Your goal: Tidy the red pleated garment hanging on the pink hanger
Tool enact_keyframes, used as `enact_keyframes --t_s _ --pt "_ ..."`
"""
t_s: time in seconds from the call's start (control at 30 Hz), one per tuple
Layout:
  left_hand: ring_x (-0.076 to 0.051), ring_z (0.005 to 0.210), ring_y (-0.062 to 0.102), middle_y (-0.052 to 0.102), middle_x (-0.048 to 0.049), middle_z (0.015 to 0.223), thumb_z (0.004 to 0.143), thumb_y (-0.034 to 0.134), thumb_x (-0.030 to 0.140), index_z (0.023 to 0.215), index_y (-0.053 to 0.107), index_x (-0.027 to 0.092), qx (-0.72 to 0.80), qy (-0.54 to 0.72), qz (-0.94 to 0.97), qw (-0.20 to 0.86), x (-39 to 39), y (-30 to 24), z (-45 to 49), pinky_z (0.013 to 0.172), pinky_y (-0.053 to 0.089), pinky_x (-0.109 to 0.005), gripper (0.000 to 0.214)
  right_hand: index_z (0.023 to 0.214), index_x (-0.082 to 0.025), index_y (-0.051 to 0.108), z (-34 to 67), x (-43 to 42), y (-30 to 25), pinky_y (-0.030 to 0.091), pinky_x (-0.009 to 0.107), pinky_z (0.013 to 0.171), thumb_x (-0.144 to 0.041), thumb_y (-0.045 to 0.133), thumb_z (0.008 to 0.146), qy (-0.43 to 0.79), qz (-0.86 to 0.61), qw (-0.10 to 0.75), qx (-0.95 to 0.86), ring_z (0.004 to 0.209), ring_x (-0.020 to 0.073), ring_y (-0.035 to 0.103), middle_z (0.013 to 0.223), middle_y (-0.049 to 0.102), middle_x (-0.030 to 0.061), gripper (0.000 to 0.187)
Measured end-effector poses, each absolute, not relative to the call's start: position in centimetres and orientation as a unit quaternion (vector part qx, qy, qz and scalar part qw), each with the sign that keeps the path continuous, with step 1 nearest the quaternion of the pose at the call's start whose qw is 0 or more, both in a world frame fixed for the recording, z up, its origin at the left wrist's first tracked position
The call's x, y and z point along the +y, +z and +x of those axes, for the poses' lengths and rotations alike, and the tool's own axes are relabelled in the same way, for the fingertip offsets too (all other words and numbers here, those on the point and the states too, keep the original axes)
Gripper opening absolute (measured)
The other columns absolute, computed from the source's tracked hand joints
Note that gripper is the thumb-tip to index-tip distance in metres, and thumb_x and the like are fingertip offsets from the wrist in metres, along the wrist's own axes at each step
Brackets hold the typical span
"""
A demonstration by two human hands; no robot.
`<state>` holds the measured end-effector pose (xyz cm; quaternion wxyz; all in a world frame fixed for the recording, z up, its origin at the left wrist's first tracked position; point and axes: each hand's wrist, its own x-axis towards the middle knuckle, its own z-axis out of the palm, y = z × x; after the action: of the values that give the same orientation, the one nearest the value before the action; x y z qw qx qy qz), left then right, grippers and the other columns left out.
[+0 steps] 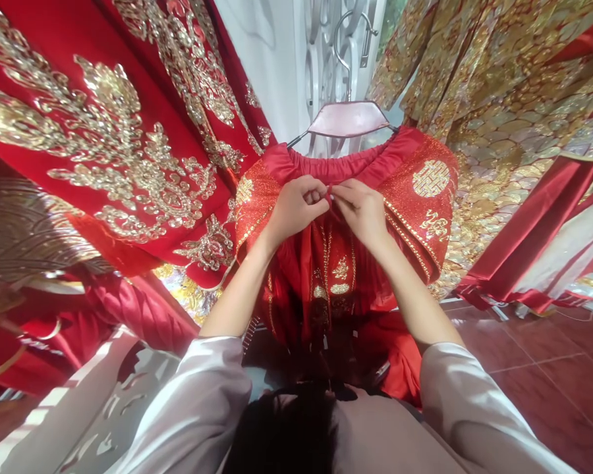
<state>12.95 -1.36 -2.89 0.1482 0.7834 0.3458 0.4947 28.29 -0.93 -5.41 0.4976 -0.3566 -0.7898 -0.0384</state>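
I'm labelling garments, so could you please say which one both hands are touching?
The red garment on the pinkish hanger: its neckline alone is touched by the left hand and right hand.

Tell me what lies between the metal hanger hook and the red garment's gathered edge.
In the head view, the hanger's pale pink panel lies there, then a narrow gap with white metalwork showing behind.

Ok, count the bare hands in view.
2: the left hand and the right hand, close together at the front of the hanging gold-patterned red garment. No others show.
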Motion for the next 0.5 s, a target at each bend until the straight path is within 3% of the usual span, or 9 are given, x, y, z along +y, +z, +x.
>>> enact_keyframes --t_s 0.13,0.23,0.33,0.4,0.5 --pt "-0.013 0.075 0.05 0.054 -0.0051 0.093 0.066 0.06 0.007 0.068 0.059 0.017 0.354 0.521 0.774 0.063 -2.0 -3.2 12.9 0.065 0.04 -0.027 0.01 0.081 -0.017 0.065 29.0 -0.8 -4.9 0.042 0.034 0.077 -0.021 0.047 0.085 -0.102 -0.385 0.474 -0.785 0.084 0.0196 0.053 0.083 0.06 0.0076 0.019" --pt "-0.018 0.083 0.049 0.051 -0.006 0.088 0.066 0.06 0.004 0.064 0.053 0.018 0.387 0.537 0.749 -0.034 -2.3 -3.3 12.1 0.07 0.041 -0.031 0.016 0.069 -0.017 0.057 30.5 -0.2 -5.1 0.043 0.035 0.075 -0.018 0.05 0.078 -0.125 -0.434 0.483 -0.75 0.079 0.0199 0.051 0.073 0.055 0.0065 0.012" --pt "-0.018 0.079 0.047 0.048 -0.0053 0.081 0.068 0.057 0.002 0.062 0.047 0.019 0.404 0.536 0.737 -0.079 -2.4 -3.4 11.5 0.069 0.039 -0.032 0.02 0.063 -0.018 0.05 31.7 0.3 -5.3 0.044 0.035 0.072 -0.016 0.053 0.071 -0.101 -0.458 0.512 -0.72 0.072 0.0179 0.05 0.066 0.051 0.0041 0.009" --pt "-0.015 0.071 0.046 0.048 -0.003 0.075 0.067 0.057 0.001 0.062 0.046 0.019 0.402 0.555 0.726 -0.052 -2.3 -3.5 11.8 0.065 0.038 -0.03 0.021 0.062 -0.018 0.048 31.7 0.2 -5.1 0.044 0.032 0.068 -0.016 0.054 0.069 -0.038 -0.453 0.558 -0.694 0.068 0.0158 0.051 0.065 0.05 0.0026 0.01" --pt "-0.01 0.057 0.044 0.046 0.0018 0.061 0.068 0.058 0.003 0.064 0.048 0.018 0.399 0.599 0.694 0.036 -2.1 -3.3 12.8 0.055 0.036 -0.025 0.019 0.069 -0.019 0.047 30.8 -0.3 -4.4 0.04 0.024 0.052 -0.023 0.051 0.075 0.194 -0.399 0.614 -0.653 0.056 0.0103 0.051 0.067 0.052 0.0009 0.009"
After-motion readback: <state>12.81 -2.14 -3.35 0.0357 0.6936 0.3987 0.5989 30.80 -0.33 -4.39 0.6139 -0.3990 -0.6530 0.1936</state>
